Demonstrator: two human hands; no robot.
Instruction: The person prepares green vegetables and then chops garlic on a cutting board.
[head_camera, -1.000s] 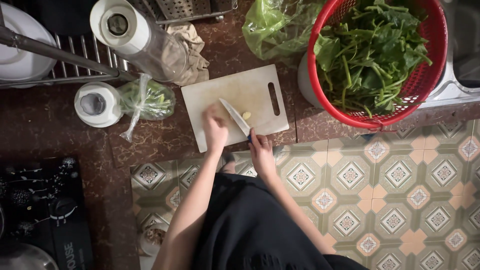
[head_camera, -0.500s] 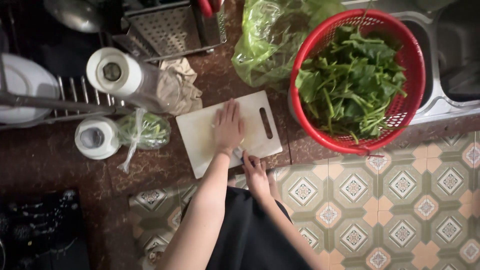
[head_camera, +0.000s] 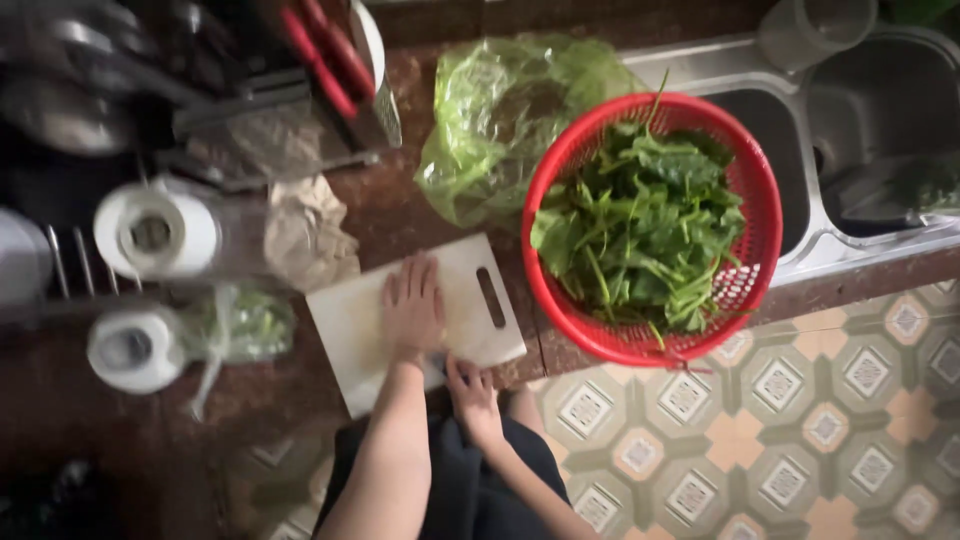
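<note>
My left hand (head_camera: 412, 305) lies flat, palm down, on the middle of a white cutting board (head_camera: 345, 330) on the dark counter. It covers whatever lies beneath it. My right hand (head_camera: 472, 395) is at the board's near edge, closed around a knife handle (head_camera: 437, 368) whose blade runs under my left palm and is hidden. Right of the board stands a red basket (head_camera: 545, 310) full of leafy greens (head_camera: 640, 230).
A crumpled green plastic bag (head_camera: 500, 110) lies behind the board. To the left are a paper towel roll (head_camera: 155, 232), a white container (head_camera: 130, 350), a small bag of greens (head_camera: 240, 325) and a crumpled cloth (head_camera: 305, 235). A steel sink (head_camera: 880, 90) is at the right. Patterned floor tiles (head_camera: 780, 400) lie below.
A second ago my left hand held something small beside the bare blade. It has since moved flat over the blade and stays there. The view has shifted toward the sink.
</note>
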